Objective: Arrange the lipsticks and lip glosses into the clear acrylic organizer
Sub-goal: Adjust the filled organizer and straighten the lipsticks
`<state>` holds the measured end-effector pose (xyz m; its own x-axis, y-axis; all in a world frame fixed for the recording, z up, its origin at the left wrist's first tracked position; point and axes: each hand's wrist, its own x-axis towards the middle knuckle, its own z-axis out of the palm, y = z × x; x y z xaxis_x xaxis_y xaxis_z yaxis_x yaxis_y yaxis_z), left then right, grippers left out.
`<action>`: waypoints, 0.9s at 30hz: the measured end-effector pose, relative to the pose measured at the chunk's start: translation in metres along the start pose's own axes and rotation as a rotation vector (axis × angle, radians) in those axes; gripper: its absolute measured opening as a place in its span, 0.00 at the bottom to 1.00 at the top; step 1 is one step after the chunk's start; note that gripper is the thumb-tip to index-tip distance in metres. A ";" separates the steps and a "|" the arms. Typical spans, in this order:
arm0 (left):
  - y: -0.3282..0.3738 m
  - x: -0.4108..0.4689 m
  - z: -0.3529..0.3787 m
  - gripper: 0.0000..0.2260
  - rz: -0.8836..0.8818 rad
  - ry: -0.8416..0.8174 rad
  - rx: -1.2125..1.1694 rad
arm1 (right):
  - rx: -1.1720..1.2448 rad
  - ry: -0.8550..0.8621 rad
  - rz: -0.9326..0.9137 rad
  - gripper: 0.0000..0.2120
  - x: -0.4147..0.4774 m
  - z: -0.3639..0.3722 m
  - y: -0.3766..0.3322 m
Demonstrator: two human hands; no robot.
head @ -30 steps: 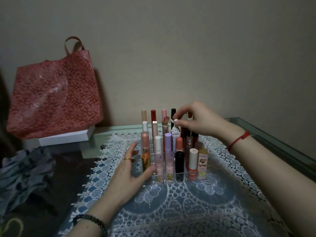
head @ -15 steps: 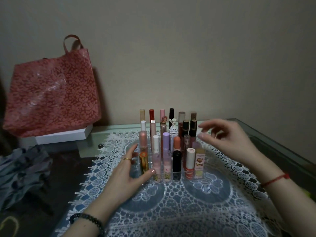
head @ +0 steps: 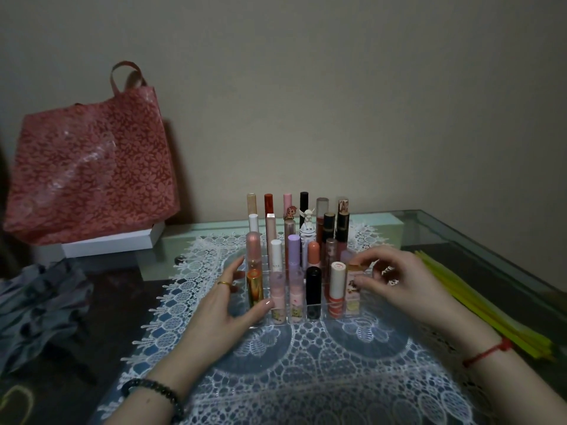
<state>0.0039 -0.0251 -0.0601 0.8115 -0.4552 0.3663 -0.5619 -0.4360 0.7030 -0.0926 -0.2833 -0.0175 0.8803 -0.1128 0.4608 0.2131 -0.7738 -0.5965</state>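
The clear acrylic organizer (head: 320, 321) stands on a lace mat, filled with several upright lipsticks and lip glosses in stepped rows. My left hand (head: 224, 311) rests against its left side, fingers fairly straight, thumb at the front corner by a gold lipstick (head: 254, 289). My right hand (head: 408, 289) is at the front right corner. Its thumb and curled forefinger pinch a square pink lipstick with a gold cap (head: 352, 299) standing in the front row. A white figurine-topped tube (head: 307, 223) stands further back.
A white lace mat (head: 306, 369) covers the glass table (head: 491, 237). Yellow sticks (head: 491, 305) lie to the right of my right hand. A red patterned bag (head: 89, 176) sits on a white box (head: 113, 240) at back left, with grey cloth (head: 36, 308) below it.
My right hand let go of the white figurine-topped tube at the back, swung out to the right, then came down onto the front right lipstick. My left hand stayed put.
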 end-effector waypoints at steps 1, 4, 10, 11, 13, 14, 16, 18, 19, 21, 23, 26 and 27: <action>-0.001 0.000 0.000 0.36 -0.003 -0.002 0.001 | -0.008 0.005 -0.013 0.10 0.000 0.000 -0.001; -0.002 -0.001 0.000 0.36 -0.016 -0.010 0.014 | -0.071 0.028 -0.073 0.10 0.003 0.000 -0.009; -0.002 -0.001 0.001 0.34 -0.035 -0.017 -0.016 | -0.220 0.006 -0.201 0.09 0.010 0.004 -0.027; -0.002 -0.001 0.001 0.34 -0.036 -0.016 -0.016 | -0.236 -0.002 -0.206 0.09 0.011 0.006 -0.028; -0.003 -0.001 0.002 0.35 -0.035 -0.015 -0.010 | -0.248 -0.003 -0.207 0.08 0.012 0.010 -0.029; -0.004 -0.001 0.002 0.35 -0.036 -0.016 -0.006 | -0.241 0.002 -0.203 0.08 0.012 0.011 -0.029; -0.005 0.000 0.002 0.38 -0.041 -0.018 0.002 | -0.212 0.017 -0.190 0.07 0.012 0.012 -0.029; -0.006 0.000 0.003 0.40 -0.046 -0.019 0.003 | -0.201 0.026 -0.176 0.07 0.012 0.012 -0.028; -0.006 0.000 0.003 0.40 -0.048 -0.020 -0.001 | -0.202 0.026 -0.169 0.07 0.012 0.013 -0.028; -0.006 0.000 0.003 0.40 -0.053 -0.022 0.000 | -0.204 0.023 -0.160 0.07 0.012 0.014 -0.027; -0.006 -0.001 0.002 0.40 -0.055 -0.021 0.005 | -0.205 0.022 -0.156 0.07 0.013 0.016 -0.027; -0.005 -0.001 0.003 0.39 -0.059 -0.019 0.005 | -0.199 0.025 -0.152 0.08 0.012 0.015 -0.028; -0.005 -0.001 0.003 0.39 -0.061 -0.019 0.008 | -0.193 0.035 -0.157 0.08 0.012 0.014 -0.029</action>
<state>0.0054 -0.0246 -0.0655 0.8411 -0.4424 0.3111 -0.5127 -0.4692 0.7190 -0.0820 -0.2535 -0.0042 0.8270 -0.0004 0.5622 0.2583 -0.8880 -0.3805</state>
